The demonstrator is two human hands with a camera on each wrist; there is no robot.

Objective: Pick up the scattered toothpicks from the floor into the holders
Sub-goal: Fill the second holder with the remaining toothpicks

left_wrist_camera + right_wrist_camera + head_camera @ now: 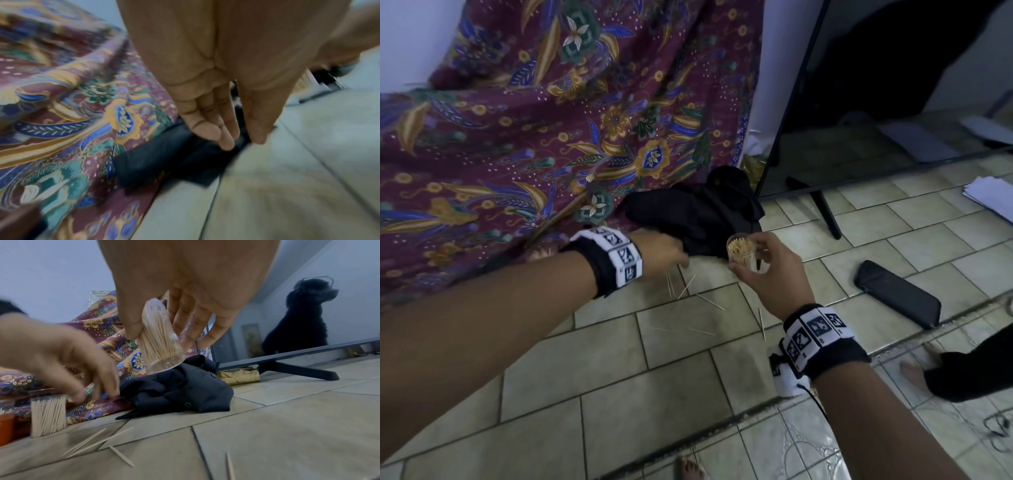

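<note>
on pale floor tiles (688,394) – scattered toothpicks (709,301) beside patterned cloth (517,137).

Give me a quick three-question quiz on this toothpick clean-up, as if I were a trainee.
1. True or false: the right hand holds a clear holder packed with toothpicks.
2. What lies on the tiles right of that hand? A) a spoon B) a dark phone C) a red ball
3. In the right wrist view, what stands on the floor under the left hand?

Key
1. True; thumb and fingers pinch it above the floor.
2. B.
3. A second holder full of toothpicks, upright beside the patterned cloth, with loose toothpicks lying in front of it.
</note>
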